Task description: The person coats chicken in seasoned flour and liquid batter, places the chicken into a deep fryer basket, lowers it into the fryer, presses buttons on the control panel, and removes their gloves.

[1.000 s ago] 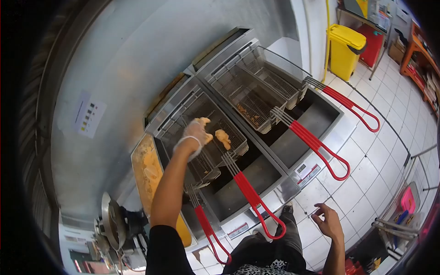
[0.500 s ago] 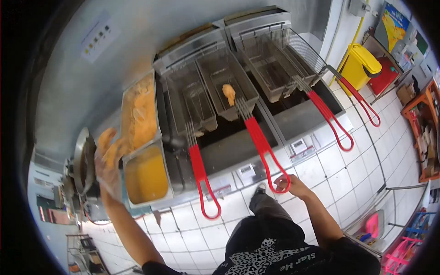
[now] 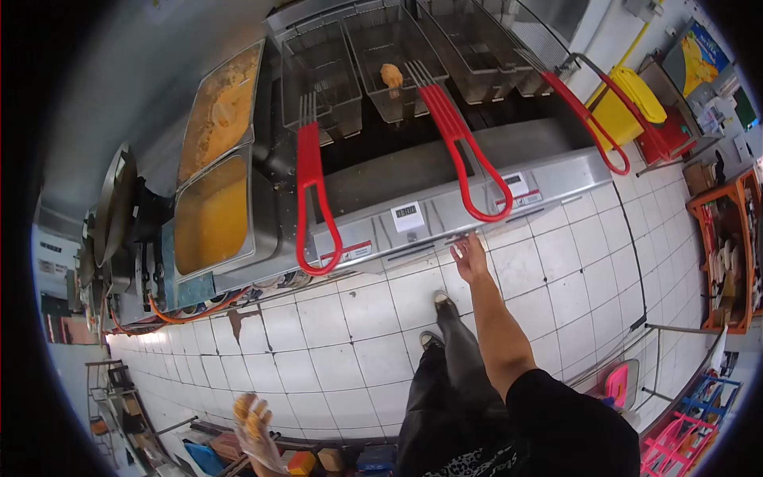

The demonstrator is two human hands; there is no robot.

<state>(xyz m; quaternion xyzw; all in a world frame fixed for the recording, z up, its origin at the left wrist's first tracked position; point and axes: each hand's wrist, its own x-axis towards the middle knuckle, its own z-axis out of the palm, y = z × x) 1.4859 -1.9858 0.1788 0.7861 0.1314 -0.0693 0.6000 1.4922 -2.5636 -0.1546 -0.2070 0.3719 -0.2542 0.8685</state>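
Your left hand (image 3: 255, 425) wears a coated glove (image 3: 270, 454); whether it grips anything, I cannot tell. Your right hand (image 3: 472, 261), fingers loosely spread, looks empty by the fryer's (image 3: 433, 212) front edge. Keep that glove off the red handles (image 3: 443, 114); the battered piece (image 3: 390, 75) lies near its basket's (image 3: 408, 110) front edge.

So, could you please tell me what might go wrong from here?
The left hand, its glove apparently smeared with coating, could drop bits onto the floor tiles. The right hand is close to the red handle jutting over the fryer front; a bump might jolt the basket holding the coated piece.
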